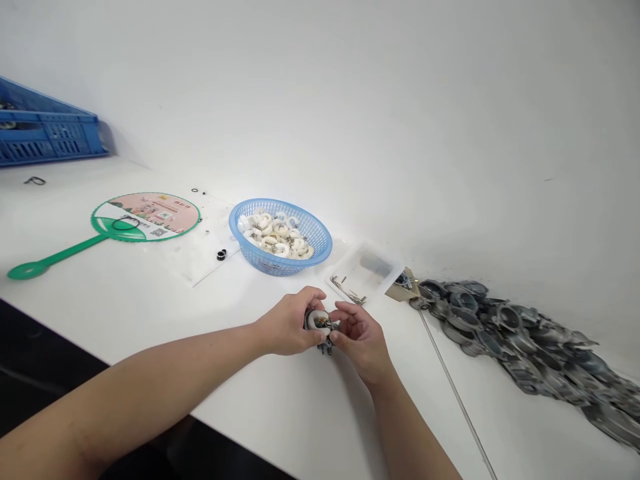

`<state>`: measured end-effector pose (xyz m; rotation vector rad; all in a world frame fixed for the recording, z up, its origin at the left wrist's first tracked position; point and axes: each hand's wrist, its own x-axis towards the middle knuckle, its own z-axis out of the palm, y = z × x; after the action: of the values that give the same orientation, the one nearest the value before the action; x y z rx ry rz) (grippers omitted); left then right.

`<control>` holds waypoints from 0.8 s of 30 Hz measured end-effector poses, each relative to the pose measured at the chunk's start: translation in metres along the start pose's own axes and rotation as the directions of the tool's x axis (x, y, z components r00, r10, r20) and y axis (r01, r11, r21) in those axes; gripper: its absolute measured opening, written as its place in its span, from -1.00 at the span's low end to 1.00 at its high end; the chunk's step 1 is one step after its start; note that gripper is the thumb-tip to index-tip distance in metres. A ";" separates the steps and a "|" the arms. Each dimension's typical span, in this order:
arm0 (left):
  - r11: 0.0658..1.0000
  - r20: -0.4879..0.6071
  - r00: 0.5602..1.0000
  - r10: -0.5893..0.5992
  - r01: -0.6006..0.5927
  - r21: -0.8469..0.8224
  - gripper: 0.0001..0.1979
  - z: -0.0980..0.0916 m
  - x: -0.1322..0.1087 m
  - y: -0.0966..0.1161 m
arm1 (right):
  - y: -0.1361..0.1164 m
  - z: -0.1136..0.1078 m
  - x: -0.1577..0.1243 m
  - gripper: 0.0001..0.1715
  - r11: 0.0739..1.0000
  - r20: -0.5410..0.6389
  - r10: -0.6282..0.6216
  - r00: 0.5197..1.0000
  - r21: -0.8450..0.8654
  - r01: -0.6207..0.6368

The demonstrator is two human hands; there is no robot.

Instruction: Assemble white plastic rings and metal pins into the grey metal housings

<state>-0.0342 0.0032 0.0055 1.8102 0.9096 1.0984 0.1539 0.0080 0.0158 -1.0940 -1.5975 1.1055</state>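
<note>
My left hand (291,323) is closed around a small grey metal housing with a white ring (319,320) set in it. Some brass-coloured detail shows inside the ring. At the housing's right side, my right hand (361,340) pinches with thumb and fingers; its fingertips touch the part, and whether they hold a smaller piece is hidden. Beyond my hands, a blue mesh basket (320,248) holds many white rings with metal bits. Right of it, a clear plastic tray (395,267) contains thin metal pins (347,291).
Grey metal castings (505,327) lie heaped along the wall at right, beside a small cardboard box (406,288). A green-handled fan (150,217) lies at left, with small black rings (221,255) nearby. A blue crate (55,137) stands far left. The table's front edge runs below my left forearm.
</note>
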 end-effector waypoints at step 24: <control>1.000 -0.013 1.000 0.016 -0.015 0.014 -0.43 0.001 0.001 -0.001 | 0.000 0.002 -0.001 -0.50 0.999 -0.020 -0.026 0.999 -0.027 0.026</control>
<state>-0.0335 0.0040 0.0045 1.8266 0.9147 1.1172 0.1519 0.0065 0.0149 -1.0957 -1.6106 1.0552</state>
